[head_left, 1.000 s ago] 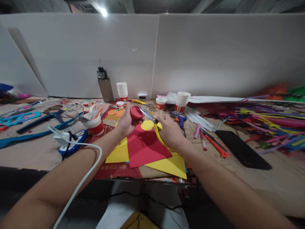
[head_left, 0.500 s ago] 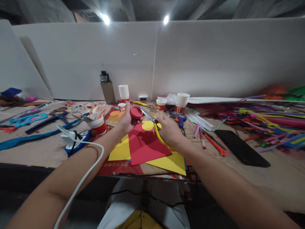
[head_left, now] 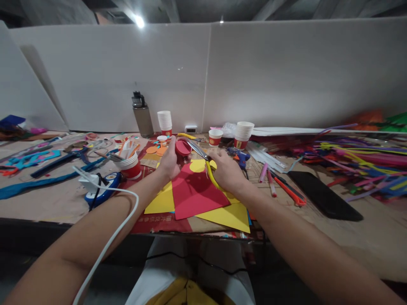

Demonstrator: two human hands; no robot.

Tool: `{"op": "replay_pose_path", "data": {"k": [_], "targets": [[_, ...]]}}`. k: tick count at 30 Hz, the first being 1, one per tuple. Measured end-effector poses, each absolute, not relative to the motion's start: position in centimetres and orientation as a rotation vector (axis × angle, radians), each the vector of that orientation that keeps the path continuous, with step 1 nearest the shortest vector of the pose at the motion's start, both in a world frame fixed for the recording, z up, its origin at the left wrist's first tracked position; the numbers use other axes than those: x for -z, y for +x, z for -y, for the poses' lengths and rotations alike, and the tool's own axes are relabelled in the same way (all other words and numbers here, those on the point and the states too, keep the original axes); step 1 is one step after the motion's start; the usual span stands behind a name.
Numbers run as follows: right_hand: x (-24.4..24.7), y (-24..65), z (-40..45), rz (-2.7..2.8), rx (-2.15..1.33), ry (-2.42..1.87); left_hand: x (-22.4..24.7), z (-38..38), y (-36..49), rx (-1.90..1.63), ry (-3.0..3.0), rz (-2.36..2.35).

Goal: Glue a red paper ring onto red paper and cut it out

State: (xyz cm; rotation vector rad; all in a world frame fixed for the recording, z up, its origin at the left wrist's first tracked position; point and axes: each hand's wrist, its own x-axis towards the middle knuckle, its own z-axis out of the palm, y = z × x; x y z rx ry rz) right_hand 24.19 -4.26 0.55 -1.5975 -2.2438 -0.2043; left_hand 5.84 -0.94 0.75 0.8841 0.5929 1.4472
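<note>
Centre of frame: right hand (head_left: pixel 227 171) holds scissors (head_left: pixel 199 149), blades slanting up-left to the red round piece (head_left: pixel 183 148) in the left hand's (head_left: pixel 171 161) grip.

Arms (head_left: pixel 286 233) fwd, L hand (head_left: pixel 170 162) curled, R hand (head_left: pixel 225 170) gripping

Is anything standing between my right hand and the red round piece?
Only the yellow-handled scissors, held in the right hand; their blades reach the edge of the red round piece in the left hand. Nothing else visible stands between; the red sheet lies below.
</note>
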Motion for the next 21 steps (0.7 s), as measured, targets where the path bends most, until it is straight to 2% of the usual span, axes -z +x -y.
{"op": "replay_pose_path", "data": {"k": [21], "targets": [[-0.41,24.24,4.18,2.258,0.19,-1.549,-0.69,0.47,5.35,-1.352,0.92,-0.568]]}}
